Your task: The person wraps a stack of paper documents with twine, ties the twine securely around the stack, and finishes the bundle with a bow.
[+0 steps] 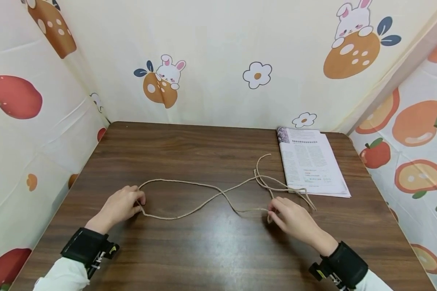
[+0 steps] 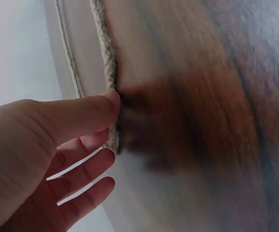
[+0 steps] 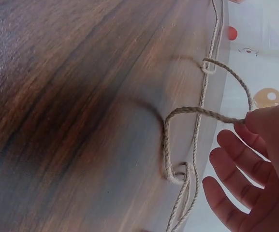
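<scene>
A beige twine cord [image 1: 189, 183] lies across the brown wooden table [image 1: 204, 258], its two strands crossing near the middle. At the cord's left bend, my left hand [image 1: 121, 205] pinches it between thumb and fingertips; the left wrist view shows the thumb pressed on the cord [image 2: 108, 58]. My right hand [image 1: 295, 218] pinches another stretch between thumb and index finger. In the right wrist view this stretch of cord [image 3: 192, 110] is lifted off the table, while the other fingers stay apart from it. Beyond the right hand, the cord makes further small loops with a loose end.
At the back right lies a printed booklet [image 1: 313, 161], with some cord over its near left corner. Patterned cloth walls [image 1: 218, 60] with fruit and rabbits enclose the table at the back and both sides. Each wrist wears a black band [image 1: 85, 247] with a camera.
</scene>
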`<action>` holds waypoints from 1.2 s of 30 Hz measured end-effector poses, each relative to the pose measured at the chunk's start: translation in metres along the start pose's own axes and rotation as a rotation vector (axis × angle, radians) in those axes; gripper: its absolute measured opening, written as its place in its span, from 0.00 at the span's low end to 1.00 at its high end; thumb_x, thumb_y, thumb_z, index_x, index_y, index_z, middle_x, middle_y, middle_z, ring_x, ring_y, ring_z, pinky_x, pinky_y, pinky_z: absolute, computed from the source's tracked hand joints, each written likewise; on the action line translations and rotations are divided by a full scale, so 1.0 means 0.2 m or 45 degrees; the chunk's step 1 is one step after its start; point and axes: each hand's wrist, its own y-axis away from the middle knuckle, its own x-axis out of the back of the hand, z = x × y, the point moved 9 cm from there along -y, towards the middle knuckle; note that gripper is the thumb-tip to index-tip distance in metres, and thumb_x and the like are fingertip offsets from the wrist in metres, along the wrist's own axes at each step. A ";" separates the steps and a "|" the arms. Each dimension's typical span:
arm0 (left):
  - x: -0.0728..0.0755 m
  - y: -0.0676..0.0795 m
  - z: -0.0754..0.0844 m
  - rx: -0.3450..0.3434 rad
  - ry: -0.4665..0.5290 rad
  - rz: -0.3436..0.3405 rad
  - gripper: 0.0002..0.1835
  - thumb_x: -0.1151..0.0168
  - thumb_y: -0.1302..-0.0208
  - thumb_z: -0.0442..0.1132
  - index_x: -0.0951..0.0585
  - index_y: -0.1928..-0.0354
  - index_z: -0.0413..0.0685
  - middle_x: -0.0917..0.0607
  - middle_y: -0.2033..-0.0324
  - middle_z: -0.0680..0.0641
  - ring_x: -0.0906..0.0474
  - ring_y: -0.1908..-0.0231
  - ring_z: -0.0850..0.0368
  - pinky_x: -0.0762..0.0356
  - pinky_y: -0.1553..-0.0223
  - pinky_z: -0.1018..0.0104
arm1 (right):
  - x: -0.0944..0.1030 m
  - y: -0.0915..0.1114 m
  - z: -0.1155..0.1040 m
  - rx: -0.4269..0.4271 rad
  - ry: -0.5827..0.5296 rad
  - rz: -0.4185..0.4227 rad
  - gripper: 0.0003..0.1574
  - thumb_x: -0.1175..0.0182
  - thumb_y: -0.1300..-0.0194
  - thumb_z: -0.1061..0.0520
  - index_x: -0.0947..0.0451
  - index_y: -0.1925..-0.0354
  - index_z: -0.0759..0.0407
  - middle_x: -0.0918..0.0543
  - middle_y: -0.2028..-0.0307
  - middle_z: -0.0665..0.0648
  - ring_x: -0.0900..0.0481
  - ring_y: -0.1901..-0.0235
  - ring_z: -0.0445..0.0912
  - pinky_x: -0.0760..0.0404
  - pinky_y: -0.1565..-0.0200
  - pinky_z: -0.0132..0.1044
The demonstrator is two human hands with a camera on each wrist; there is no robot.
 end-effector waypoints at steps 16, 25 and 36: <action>-0.06 -0.09 0.30 -0.211 -0.026 0.077 0.16 0.26 0.61 0.36 0.28 0.82 0.56 0.32 0.79 0.58 0.34 0.76 0.61 0.35 0.74 0.67 | 0.19 -0.13 0.04 -0.069 -0.047 0.083 0.11 0.38 0.46 0.65 0.29 0.68 0.53 0.28 0.79 0.42 0.35 0.81 0.32 0.35 0.79 0.27; -0.11 -0.17 0.49 -0.315 0.009 0.031 0.14 0.29 0.57 0.36 0.29 0.82 0.56 0.33 0.80 0.58 0.35 0.78 0.63 0.36 0.76 0.70 | 0.32 -0.29 0.00 -0.055 -0.105 0.107 0.09 0.42 0.43 0.66 0.30 0.66 0.55 0.33 0.81 0.42 0.40 0.83 0.33 0.38 0.80 0.27; -0.14 -0.27 0.70 -0.422 -0.002 -0.002 0.13 0.30 0.53 0.38 0.28 0.80 0.56 0.31 0.79 0.58 0.32 0.77 0.62 0.34 0.75 0.69 | 0.44 -0.50 -0.06 -0.026 -0.110 0.117 0.04 0.44 0.40 0.64 0.28 0.67 0.56 0.33 0.83 0.44 0.41 0.84 0.35 0.39 0.81 0.28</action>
